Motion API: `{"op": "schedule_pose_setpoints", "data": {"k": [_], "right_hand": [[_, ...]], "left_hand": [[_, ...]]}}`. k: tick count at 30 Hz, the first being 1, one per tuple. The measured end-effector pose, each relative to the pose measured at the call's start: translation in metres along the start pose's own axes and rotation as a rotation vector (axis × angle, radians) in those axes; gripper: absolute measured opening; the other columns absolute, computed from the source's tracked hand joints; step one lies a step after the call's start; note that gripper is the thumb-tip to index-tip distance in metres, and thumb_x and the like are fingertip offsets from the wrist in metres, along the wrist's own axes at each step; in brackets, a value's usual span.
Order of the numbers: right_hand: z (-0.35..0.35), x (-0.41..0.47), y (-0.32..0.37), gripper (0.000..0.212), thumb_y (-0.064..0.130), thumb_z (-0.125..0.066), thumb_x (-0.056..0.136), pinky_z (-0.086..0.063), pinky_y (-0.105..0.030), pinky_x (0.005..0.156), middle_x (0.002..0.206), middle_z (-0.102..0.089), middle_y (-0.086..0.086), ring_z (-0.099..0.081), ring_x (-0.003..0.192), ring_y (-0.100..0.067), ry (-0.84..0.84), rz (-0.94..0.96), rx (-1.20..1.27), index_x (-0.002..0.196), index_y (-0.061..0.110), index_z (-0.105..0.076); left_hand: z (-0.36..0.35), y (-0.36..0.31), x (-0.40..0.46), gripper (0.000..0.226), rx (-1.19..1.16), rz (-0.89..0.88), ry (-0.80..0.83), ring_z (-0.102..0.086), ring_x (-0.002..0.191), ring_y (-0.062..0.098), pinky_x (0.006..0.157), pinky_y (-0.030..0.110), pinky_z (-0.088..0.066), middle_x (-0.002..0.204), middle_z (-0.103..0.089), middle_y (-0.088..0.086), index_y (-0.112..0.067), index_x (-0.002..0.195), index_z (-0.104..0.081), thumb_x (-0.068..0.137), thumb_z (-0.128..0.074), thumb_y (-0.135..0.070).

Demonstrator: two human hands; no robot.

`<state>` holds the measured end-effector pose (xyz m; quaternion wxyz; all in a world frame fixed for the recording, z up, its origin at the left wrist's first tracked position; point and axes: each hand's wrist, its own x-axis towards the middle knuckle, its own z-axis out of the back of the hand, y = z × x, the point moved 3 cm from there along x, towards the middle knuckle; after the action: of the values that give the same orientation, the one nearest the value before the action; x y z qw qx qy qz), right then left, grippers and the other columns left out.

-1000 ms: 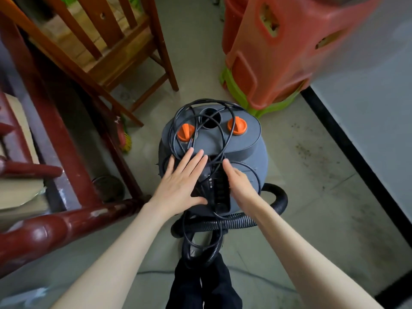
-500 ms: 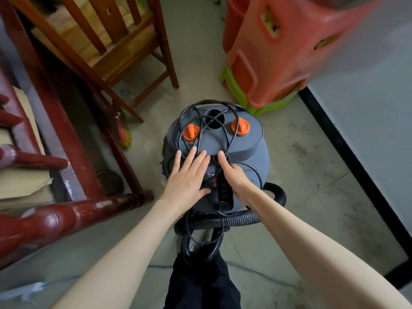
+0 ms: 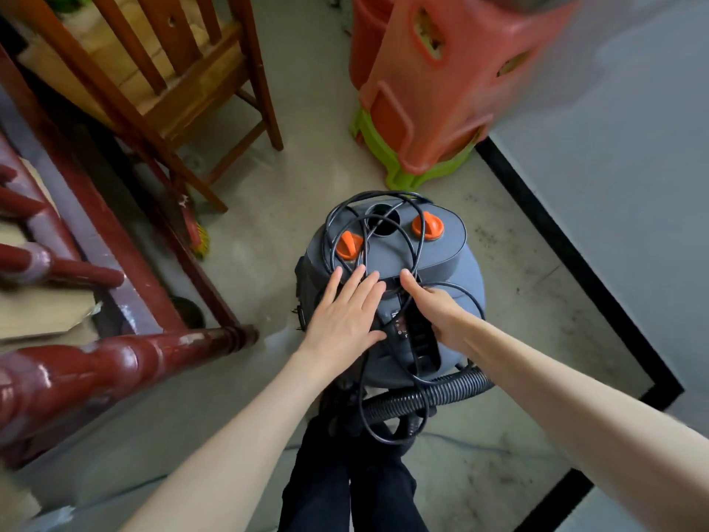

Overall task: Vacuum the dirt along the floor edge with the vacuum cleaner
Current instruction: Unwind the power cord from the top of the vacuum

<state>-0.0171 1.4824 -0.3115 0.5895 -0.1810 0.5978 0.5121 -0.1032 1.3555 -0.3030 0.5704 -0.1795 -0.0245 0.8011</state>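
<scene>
A grey vacuum cleaner (image 3: 452, 286) with two orange knobs stands on the floor in front of me. A black power cord (image 3: 418, 240) lies in loose loops over its lid. My left hand (image 3: 345, 316) rests flat on the lid, fingers straight. My right hand (image 3: 437, 312) sits beside the black handle (image 3: 420, 339); its thumb points forward and its fingers curl down at the handle, hidden from view. The ribbed black hose (image 3: 426, 401) bends around the near side. Dark specks of dirt (image 3: 487, 236) lie by the black floor edge (image 3: 575, 259).
Stacked orange and green plastic stools (image 3: 433, 90) stand just beyond the vacuum by the grey wall. A wooden chair (image 3: 172, 82) and dark red wooden furniture (image 3: 115, 362) crowd the left. A broom tip (image 3: 199, 240) and a dark bowl (image 3: 188, 311) lie there.
Both hands stay on the vacuum's lid. The view has drifted left and back a little, so the vacuum sits further right in the frame.
</scene>
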Motion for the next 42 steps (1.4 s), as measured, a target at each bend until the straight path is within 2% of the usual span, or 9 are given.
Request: {"op": "schedule_pose_setpoints", "data": {"k": [3,9,15,19,25,31,34,37,42], "right_hand": [[0.005,-0.025,-0.019,0.075,0.067,-0.052,0.087,-0.047,-0.046,0.103,0.124,-0.064,-0.010,-0.061,0.113,-0.030,-0.036,-0.003,-0.002,0.131,0.006,-0.056],[0.002,-0.072,-0.057,0.072,0.064,-0.051,0.089,-0.049,-0.046,0.101,0.121,-0.066,-0.009,-0.063,0.110,-0.029,-0.089,0.021,0.037,0.130,0.004,-0.057],[-0.001,-0.103,-0.096,0.069,0.065,-0.051,0.088,-0.052,-0.046,0.096,0.108,-0.069,-0.009,-0.066,0.100,-0.028,-0.117,0.084,-0.045,0.117,0.003,-0.062],[-0.011,-0.129,-0.126,0.065,0.066,-0.051,0.087,-0.054,-0.041,0.088,0.094,-0.069,-0.006,-0.067,0.092,-0.026,-0.097,0.142,-0.150,0.105,0.005,-0.065],[-0.059,-0.174,-0.181,0.048,0.059,-0.056,0.089,-0.052,-0.044,0.096,0.101,-0.070,-0.009,-0.066,0.094,-0.026,-0.031,0.204,-0.253,0.085,0.012,-0.066],[-0.118,-0.209,-0.220,0.050,0.058,-0.057,0.089,-0.051,-0.043,0.096,0.101,-0.069,-0.008,-0.065,0.097,-0.028,0.042,0.149,-0.398,0.092,0.009,-0.066],[-0.149,-0.223,-0.237,0.048,0.060,-0.056,0.088,-0.053,-0.031,0.074,0.086,-0.067,-0.002,-0.064,0.080,-0.020,0.073,0.147,-0.471,0.082,0.013,-0.064],[-0.181,-0.236,-0.253,0.050,0.063,-0.054,0.088,-0.041,-0.021,0.050,0.069,-0.062,0.003,-0.059,0.062,-0.012,0.072,0.150,-0.556,0.074,0.015,-0.062],[-0.238,-0.257,-0.287,0.059,0.065,-0.052,0.088,-0.038,-0.027,0.056,0.068,-0.057,-0.003,-0.052,0.061,-0.017,0.064,0.175,-0.648,0.076,0.008,-0.058]], "left_hand": [[0.006,-0.012,-0.021,0.077,0.006,-0.075,-0.032,0.000,0.147,0.023,0.115,0.042,0.013,0.159,-0.012,0.005,-0.010,0.151,-0.016,0.093,-0.045,-0.052],[0.019,-0.038,-0.063,0.076,0.045,-0.154,-0.094,-0.017,0.146,0.024,0.117,0.044,-0.004,0.155,-0.028,0.006,-0.009,0.145,-0.034,0.087,-0.057,-0.051],[0.018,-0.063,-0.115,0.074,0.116,-0.120,-0.194,-0.045,0.133,0.020,0.110,0.040,-0.034,0.138,-0.054,0.001,-0.015,0.127,-0.060,0.070,-0.069,-0.061],[0.006,-0.084,-0.163,0.073,0.095,-0.026,-0.231,-0.050,0.128,0.020,0.108,0.040,-0.036,0.132,-0.059,0.001,-0.014,0.120,-0.064,0.066,-0.073,-0.062],[-0.023,-0.104,-0.261,0.068,0.013,0.128,-0.209,-0.058,0.119,0.022,0.100,0.039,-0.045,0.121,-0.066,0.003,-0.012,0.107,-0.070,0.056,-0.083,-0.055],[-0.049,-0.100,-0.351,0.077,-0.059,0.283,-0.163,-0.059,0.118,0.019,0.100,0.036,-0.046,0.122,-0.065,-0.001,-0.014,0.115,-0.068,0.056,-0.080,-0.061],[-0.060,-0.092,-0.393,0.079,-0.095,0.337,-0.170,-0.058,0.120,0.021,0.100,0.038,-0.047,0.123,-0.064,-0.001,-0.013,0.116,-0.068,0.057,-0.076,-0.065],[-0.074,-0.080,-0.434,0.080,-0.134,0.371,-0.193,-0.055,0.122,0.025,0.101,0.041,-0.046,0.126,-0.063,0.001,-0.011,0.119,-0.066,0.061,-0.074,-0.065],[-0.095,-0.063,-0.500,0.085,-0.185,0.421,-0.137,-0.044,0.133,0.029,0.108,0.046,-0.037,0.140,-0.052,0.004,-0.009,0.132,-0.055,0.069,-0.068,-0.065]]}}
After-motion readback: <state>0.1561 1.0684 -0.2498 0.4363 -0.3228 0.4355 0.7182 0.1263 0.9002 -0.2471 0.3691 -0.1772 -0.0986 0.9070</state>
